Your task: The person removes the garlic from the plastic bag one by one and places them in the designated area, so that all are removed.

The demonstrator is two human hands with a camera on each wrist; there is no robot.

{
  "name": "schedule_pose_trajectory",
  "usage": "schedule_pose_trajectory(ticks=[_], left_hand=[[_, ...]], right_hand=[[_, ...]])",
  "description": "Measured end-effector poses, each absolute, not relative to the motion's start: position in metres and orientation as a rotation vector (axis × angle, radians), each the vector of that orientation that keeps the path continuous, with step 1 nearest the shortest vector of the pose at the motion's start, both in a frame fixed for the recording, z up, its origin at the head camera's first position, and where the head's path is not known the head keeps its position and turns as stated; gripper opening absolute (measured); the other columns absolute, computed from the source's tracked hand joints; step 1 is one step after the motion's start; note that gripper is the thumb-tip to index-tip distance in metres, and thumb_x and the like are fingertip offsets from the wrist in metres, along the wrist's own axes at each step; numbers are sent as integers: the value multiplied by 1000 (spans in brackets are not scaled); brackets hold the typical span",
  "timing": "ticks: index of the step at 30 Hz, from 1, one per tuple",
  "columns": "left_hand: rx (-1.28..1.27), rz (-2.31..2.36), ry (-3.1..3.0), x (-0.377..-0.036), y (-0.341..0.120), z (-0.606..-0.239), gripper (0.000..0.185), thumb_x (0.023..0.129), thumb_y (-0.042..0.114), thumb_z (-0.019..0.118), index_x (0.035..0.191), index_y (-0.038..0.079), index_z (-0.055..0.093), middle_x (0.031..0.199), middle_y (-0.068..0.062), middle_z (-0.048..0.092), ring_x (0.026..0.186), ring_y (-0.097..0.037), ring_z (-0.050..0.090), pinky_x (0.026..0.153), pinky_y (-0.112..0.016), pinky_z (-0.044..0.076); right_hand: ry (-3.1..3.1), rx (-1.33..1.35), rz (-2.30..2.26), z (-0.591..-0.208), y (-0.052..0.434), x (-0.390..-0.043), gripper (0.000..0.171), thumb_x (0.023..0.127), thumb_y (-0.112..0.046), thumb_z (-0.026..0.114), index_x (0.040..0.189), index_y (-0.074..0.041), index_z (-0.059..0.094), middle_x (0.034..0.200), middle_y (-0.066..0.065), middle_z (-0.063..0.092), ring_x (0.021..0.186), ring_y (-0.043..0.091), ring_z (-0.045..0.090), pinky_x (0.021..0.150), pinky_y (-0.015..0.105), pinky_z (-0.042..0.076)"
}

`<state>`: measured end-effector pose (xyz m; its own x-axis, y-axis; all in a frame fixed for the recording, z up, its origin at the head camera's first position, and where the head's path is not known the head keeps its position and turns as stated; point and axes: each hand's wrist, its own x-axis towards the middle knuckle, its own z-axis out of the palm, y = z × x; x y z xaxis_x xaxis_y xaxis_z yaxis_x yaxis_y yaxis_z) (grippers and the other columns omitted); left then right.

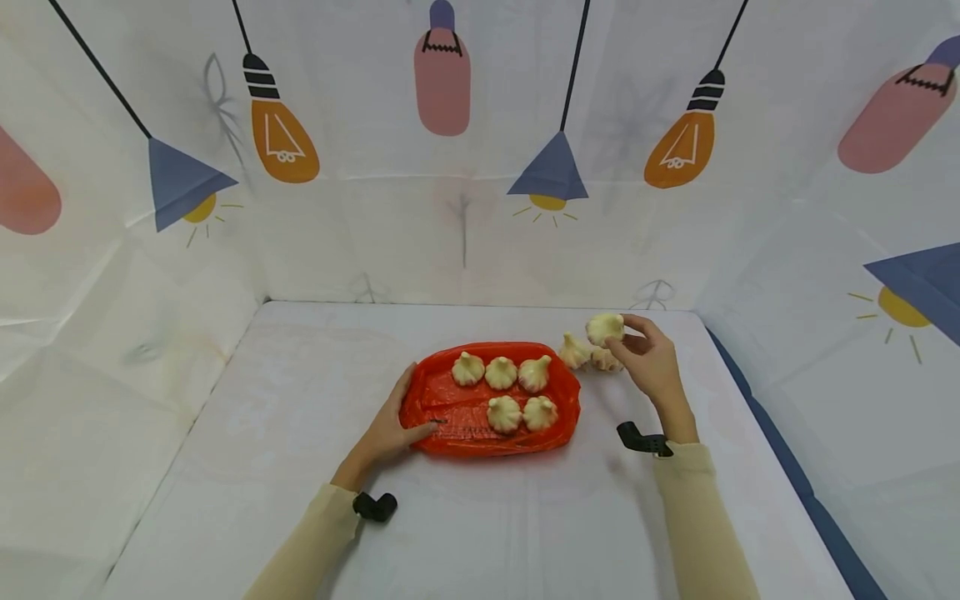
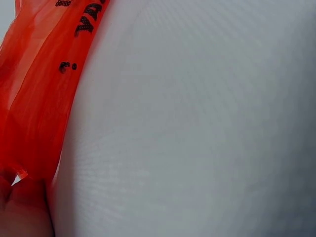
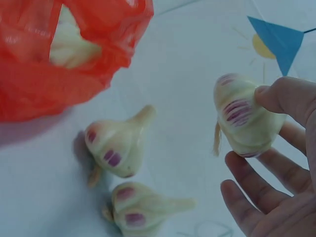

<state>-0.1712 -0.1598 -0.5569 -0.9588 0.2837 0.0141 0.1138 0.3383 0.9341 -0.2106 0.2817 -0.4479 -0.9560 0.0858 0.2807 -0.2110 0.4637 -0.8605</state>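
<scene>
My right hand (image 1: 654, 362) holds a garlic bulb (image 3: 242, 113) between thumb and fingers, raised above the table. Two other bulbs lie close below it; the right wrist view shows one garlic bulb (image 3: 118, 145) beside another garlic bulb (image 3: 143, 207), both with purple marks. A red tray (image 1: 450, 442) covered in thin red plastic stands mid-table. Several garlic bulbs (image 1: 501, 373) sit in it, in a back row and a front pair at the right. My left hand (image 1: 390, 425) grips the tray's left end, its thumb over the front rim.
The white table (image 1: 300, 375) meets a pale cloth wall (image 1: 360, 242) printed with lamps and bulbs at the back and sides. Along the table's right edge runs a dark blue strip (image 1: 780, 450). Black lettering shows on the red plastic (image 2: 44, 89).
</scene>
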Motion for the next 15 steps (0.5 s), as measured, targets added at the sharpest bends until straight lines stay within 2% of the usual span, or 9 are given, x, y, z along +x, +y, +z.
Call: schedule_pose_trajectory(ticks=[8, 12, 15], left_hand=[[365, 1667, 2455, -170, -159, -555, 110, 87, 28, 83, 167, 27, 7, 174, -5, 12, 160, -33, 13, 125, -66, 13], [372, 1674, 2449, -171, -159, -555, 110, 87, 29, 82, 167, 26, 7, 174, -5, 12, 160, -34, 13, 125, -66, 14], [376, 1677, 2445, -171, -159, -555, 110, 87, 28, 82, 167, 25, 7, 174, -6, 12, 160, -34, 13, 124, -66, 14]], right_hand=[[-2398, 66, 1466, -430, 287, -196, 46, 93, 0, 71, 134, 13, 57, 133, 33, 59, 91, -7, 63, 72, 6, 51], [-2404, 13, 1470, -429, 293, -192, 46, 93, 0, 70, 136, 13, 56, 134, 32, 57, 89, -10, 62, 72, 5, 51], [-2399, -32, 1494, -443, 304, -198, 48, 94, -3, 71, 138, 11, 56, 137, 30, 56, 88, -12, 60, 72, 5, 50]])
